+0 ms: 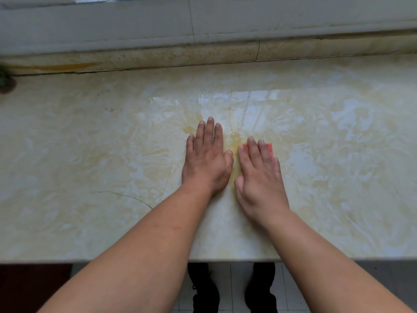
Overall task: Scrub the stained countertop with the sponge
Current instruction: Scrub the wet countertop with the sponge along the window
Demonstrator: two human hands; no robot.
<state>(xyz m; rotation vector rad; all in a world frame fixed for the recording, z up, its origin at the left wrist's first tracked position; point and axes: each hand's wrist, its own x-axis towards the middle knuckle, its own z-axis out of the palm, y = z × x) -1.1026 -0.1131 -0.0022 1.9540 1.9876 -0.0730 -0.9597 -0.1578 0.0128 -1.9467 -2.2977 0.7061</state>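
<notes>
Both hands are down on the countertop point(90, 136) — a pale cream, marbled slab running the full width of the view. The left hand point(206, 159) lies flat at centre, fingers straight and together, palm pressed to the stone and holding nothing. Just beside it, at its 3 o'clock, the right hand point(259, 175) is spread flat over the sponge point(269, 149), fingers extended and pressing it onto the surface; only a pink-red corner and edge peek out past the fingertips, toward 1 o'clock of that hand. The two thumbs sit close, with a narrow strip of counter between them.

In that strip and running up toward 12 o'clock lies the stain point(234, 141) — a yellowish, wet-looking smear, with a fainter patch at 11 o'clock of the left hand's fingertips. A bright glossy reflection sits beyond the hands at 12 o'clock. A thin dark crack point(126, 196) curves across the slab at 8 o'clock of the left hand. At the far 9 o'clock edge a dark blurred object point(5, 82) cannot be made out. Behind the counter, a grimy ledge point(203, 53) with an orange streak at 10 o'clock. Below the counter's front edge, black shoes point(206, 290) on a tiled floor.
</notes>
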